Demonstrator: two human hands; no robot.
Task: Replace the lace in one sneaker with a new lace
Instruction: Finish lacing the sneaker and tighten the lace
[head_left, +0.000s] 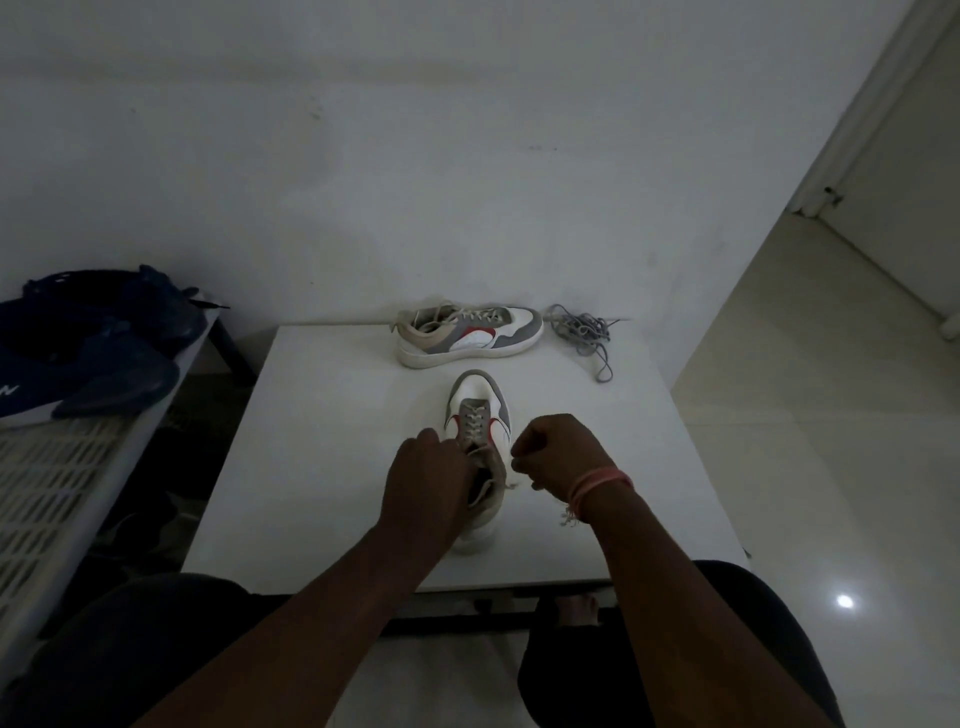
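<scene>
At nine o'clock, on a slatted rack (57, 467) beside the table, sits a pair of dark blue shoes (98, 343). On the white table (322, 467), dead centre, the near sneaker (478, 415) points toe to twelve. The left hand (428, 480) curls over its collar, gripping the top of the cream lace (471, 423). The right hand (558, 449), at three o'clock of the shoe, is fisted, pinching a lace end. At twelve lies the second sneaker (470, 335); at one o'clock, a loose grey lace (584, 330).
</scene>
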